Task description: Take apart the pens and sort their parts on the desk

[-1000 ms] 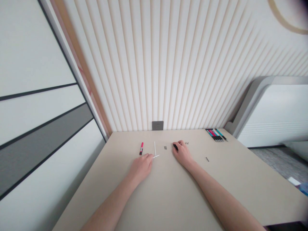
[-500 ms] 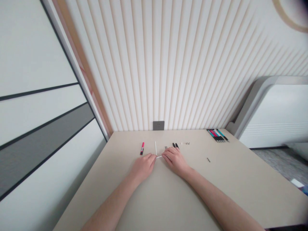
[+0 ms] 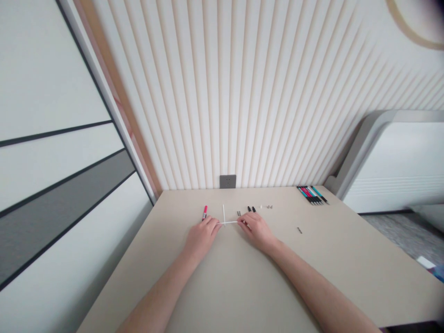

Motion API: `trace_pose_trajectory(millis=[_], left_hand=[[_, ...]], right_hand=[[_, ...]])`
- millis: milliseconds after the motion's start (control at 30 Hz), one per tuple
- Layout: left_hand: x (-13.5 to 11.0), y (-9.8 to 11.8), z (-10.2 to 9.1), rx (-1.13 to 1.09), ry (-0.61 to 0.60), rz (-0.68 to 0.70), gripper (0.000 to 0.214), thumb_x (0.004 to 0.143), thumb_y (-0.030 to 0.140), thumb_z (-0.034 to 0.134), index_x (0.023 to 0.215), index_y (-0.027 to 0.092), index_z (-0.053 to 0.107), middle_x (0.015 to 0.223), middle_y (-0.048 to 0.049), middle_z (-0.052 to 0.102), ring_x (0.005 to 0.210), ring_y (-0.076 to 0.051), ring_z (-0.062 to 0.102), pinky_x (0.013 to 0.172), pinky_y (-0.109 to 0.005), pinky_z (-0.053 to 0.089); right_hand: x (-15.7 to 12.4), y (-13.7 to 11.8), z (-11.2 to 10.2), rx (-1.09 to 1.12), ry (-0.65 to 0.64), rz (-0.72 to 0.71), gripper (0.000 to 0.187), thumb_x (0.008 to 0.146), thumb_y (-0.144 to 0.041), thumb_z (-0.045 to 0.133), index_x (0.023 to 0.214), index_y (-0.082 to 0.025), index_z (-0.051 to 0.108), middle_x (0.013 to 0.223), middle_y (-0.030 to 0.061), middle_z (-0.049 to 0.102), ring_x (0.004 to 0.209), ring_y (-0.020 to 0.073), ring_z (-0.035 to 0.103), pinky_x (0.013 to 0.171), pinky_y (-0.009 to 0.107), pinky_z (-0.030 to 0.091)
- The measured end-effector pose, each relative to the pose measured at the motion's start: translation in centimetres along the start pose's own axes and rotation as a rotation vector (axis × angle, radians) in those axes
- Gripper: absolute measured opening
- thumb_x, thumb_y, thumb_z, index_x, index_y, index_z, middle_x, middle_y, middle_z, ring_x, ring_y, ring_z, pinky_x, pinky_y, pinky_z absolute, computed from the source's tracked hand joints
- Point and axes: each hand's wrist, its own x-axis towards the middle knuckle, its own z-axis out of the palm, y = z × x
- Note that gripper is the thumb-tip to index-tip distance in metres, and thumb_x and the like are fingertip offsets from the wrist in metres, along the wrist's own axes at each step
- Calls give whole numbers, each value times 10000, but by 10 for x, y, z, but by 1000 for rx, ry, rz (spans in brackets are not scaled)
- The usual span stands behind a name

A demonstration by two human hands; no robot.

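Between my hands stretches a thin white stick (image 3: 231,222), perhaps a pen refill, held nearly level. My left hand (image 3: 201,235) pinches its left end, and my right hand (image 3: 255,228) pinches the right end. A second thin white stick (image 3: 224,212) lies lengthwise on the table just behind, its near end crossed by the held one in this view. Beyond my left fingers is a pink pen barrel (image 3: 205,211), partly hidden by the hand. Two black pen parts (image 3: 251,209) and small grey pieces (image 3: 238,213) lie behind my right hand.
Several assembled-looking pens (image 3: 310,195) lie in a row at the table's back right. Tiny pale pieces (image 3: 269,206) sit right of the black parts, and a small dark piece (image 3: 299,230) lies farther right. A wall socket (image 3: 228,181) is above the table's back edge.
My hands have moved apart, the left one leftward and the right slightly right. More of the held white stick shows between them, and it is more level. The left hand covers more of the pink barrel.
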Motion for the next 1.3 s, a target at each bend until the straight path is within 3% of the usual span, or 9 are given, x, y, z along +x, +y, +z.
trace_pose_trajectory(millis=[200, 433, 600, 900, 1300], left_hand=[[-1, -1, 5, 31, -10, -129, 244, 998, 267, 377, 1053, 222, 611, 1077, -71, 657, 947, -206, 657, 757, -282, 482], [-3, 7, 9, 53, -143, 27, 335, 983, 251, 371, 1273, 250, 539, 1105, -60, 612, 920, -204, 662, 749, -292, 510], [-2, 10, 11, 49, -170, 60, 396, 973, 267, 385, 1357, 263, 480, 1169, -75, 582, 891, -191, 663, 737, -274, 524], [-2, 4, 18, -49, -101, 101, 351, 971, 253, 404, 1296, 247, 537, 1265, -81, 581, 969, -197, 657, 844, -297, 522], [-2, 2, 22, -29, -81, 165, 357, 977, 213, 361, 1275, 221, 556, 1272, -69, 608, 1042, -202, 642, 901, -312, 515]], right_hand=[[0, -2, -7, -127, 79, 302, 177, 940, -270, 515, 869, -204, 663, 793, 15, 682, 732, 155, 599, 709, 266, 399], [1, -18, 1, -314, 3, 460, 194, 919, -265, 513, 794, -212, 651, 791, 22, 694, 746, 163, 621, 682, 260, 372], [5, -26, 13, -323, -62, 381, 216, 942, -300, 506, 825, -207, 662, 821, 42, 692, 776, 176, 626, 724, 275, 398], [2, -21, 21, -214, -83, 136, 207, 951, -261, 500, 975, -230, 703, 926, 71, 634, 906, 201, 579, 854, 329, 434], [1, -19, 26, -234, -120, 28, 297, 936, -176, 499, 1158, -272, 672, 1056, 82, 597, 991, 213, 533, 908, 361, 409]])
